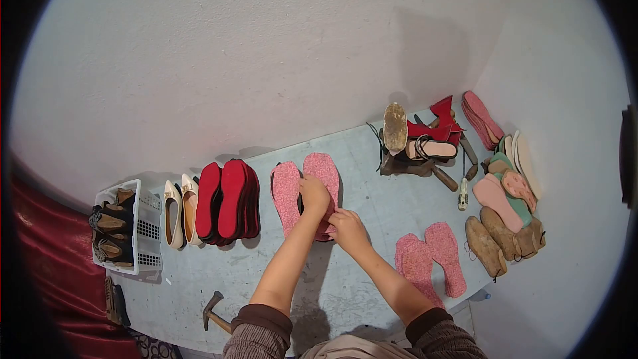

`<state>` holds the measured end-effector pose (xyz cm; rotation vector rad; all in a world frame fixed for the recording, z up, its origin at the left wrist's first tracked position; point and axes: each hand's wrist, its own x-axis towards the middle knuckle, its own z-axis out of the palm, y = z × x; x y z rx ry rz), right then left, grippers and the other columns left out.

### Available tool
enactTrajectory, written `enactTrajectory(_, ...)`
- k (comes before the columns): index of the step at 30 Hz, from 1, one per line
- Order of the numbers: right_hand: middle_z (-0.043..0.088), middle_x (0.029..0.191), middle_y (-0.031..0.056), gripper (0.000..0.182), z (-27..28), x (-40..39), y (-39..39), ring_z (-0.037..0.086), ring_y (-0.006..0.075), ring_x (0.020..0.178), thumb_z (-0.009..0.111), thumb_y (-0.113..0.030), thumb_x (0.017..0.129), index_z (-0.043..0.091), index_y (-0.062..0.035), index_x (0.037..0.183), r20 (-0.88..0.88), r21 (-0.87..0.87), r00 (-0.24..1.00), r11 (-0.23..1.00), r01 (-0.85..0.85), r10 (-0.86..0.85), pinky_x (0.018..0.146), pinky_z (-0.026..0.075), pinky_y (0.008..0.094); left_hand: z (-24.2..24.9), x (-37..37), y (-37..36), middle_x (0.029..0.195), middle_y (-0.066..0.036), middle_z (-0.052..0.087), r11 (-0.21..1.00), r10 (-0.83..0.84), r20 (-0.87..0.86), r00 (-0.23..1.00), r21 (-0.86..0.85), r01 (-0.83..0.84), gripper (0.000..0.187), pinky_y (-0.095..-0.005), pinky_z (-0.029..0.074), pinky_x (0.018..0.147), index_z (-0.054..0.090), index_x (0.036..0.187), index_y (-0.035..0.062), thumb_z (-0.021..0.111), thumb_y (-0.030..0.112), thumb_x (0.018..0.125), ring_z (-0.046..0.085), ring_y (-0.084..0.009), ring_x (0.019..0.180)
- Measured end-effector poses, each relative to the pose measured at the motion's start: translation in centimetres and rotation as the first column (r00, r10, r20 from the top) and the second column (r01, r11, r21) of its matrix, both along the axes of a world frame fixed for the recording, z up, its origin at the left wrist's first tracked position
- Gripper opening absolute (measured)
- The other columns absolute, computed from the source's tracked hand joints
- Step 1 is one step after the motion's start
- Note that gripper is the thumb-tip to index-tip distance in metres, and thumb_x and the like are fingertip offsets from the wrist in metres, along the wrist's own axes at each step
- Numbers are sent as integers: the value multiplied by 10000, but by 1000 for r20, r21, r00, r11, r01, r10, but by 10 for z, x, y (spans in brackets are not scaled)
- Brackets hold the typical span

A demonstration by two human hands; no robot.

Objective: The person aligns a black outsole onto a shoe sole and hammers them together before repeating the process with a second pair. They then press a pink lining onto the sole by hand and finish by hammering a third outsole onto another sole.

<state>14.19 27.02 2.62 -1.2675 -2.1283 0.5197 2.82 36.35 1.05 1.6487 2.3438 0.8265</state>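
Observation:
A pair of pink speckled insoles (286,189) lies side by side in the middle of the table, with dark edges showing beneath them. My left hand (315,197) is closed on the right insole (321,165) of this pair, around its middle; some fingertips are hidden. At the heel end of that same insole, my right hand (347,229) pinches its edge with thumb and fingers. Just left of the pair stand stacks of red insoles (234,199). More pink speckled insoles (444,252) lie to the right, near the front edge.
Cream flat shoes (174,216) and a white basket of dark shoes (147,233) are at left. A hammer (212,309) lies at the front. Tools and red shoe parts (425,131), a utility knife (462,193), shoe lasts (485,246) and loose soles (495,203) crowd the right.

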Motion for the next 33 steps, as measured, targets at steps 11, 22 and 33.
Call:
enactTrajectory(11, 623, 1023, 93, 319, 15, -4, -19, 460, 271, 1181, 713, -206, 599, 666, -44, 870, 287, -38, 958, 999, -9, 19, 1005, 313, 475, 21, 13, -16, 1091, -191, 491, 989, -129, -18, 991, -77, 127, 211, -443, 474, 778, 592, 992, 57, 451, 136, 856, 525, -399, 932)
enactTrajectory(22, 450, 1314, 123, 658, 20, 26, -37, 322, 336, 1284, 625, -362, 758, 412, -54, 1299, 154, -110, 988, 994, 18, -1, 1046, 193, 541, 35, -13, -50, 1079, -164, 536, 937, -350, -38, 936, 8, 350, 365, -449, 464, 796, 568, 1142, 127, 585, 160, 779, 562, -357, 913)
enactTrajectory(33, 447, 1226, 176, 682, -15, 143, -210, 415, 363, 1128, 724, -280, 689, 412, -23, 1238, 440, 16, 634, 711, 703, -636, 945, 340, 465, 25, -42, -312, 899, -80, 515, 952, -157, 345, 925, 303, 49, 242, -266, 437, 575, 558, 983, 36, 571, 22, 741, 511, -164, 693)
